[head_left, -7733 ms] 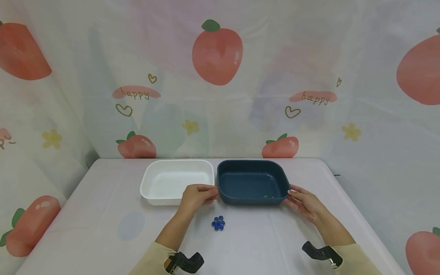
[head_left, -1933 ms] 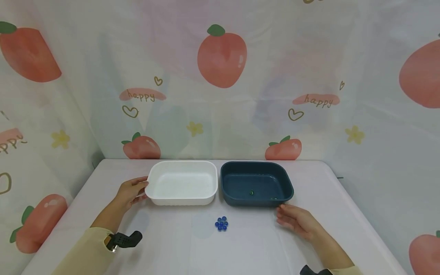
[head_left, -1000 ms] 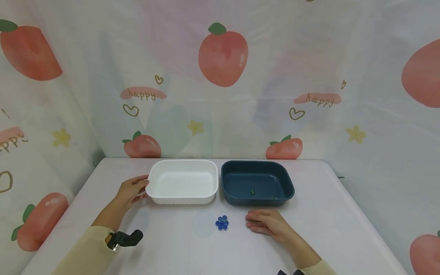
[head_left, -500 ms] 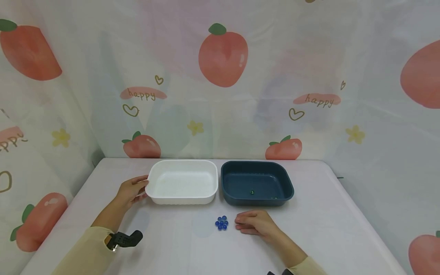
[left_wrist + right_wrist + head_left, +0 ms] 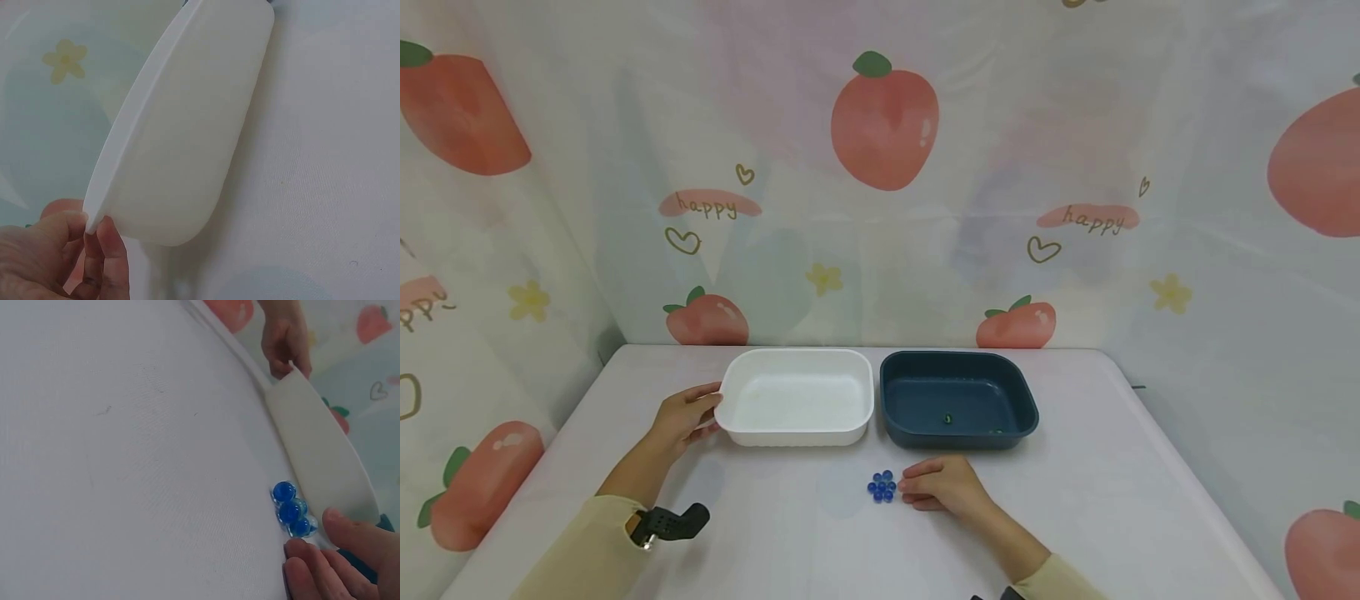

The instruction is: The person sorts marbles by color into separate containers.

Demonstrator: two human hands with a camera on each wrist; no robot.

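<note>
My left hand (image 5: 683, 421) pinches the left rim of a white tray (image 5: 797, 437); in the left wrist view its thumb and fingertips (image 5: 112, 240) hold the tray's corner. In front of the trays lies a tight cluster of blue glass marbles (image 5: 882, 487). Just to the right of it, my right hand (image 5: 951, 483) is low over the table, fingers loosely extended. In the right wrist view its thumb and fingers stand apart, the fingertips very close to the marbles (image 5: 289, 512); contact cannot be told. Nothing is held in it.
A dark blue tray (image 5: 962, 442) stands just right of the white one, with a small green marble-like piece (image 5: 947, 419) and greenish specks near its front right corner. A white cloth covers the table (image 5: 760, 533). A patterned curtain (image 5: 880, 250) rises behind the table's back edge.
Earlier, my left hand was between the trays; it now holds the white tray's left rim. My right hand has moved from the dark tray leftward to the marbles. The marbles have stayed put.
</note>
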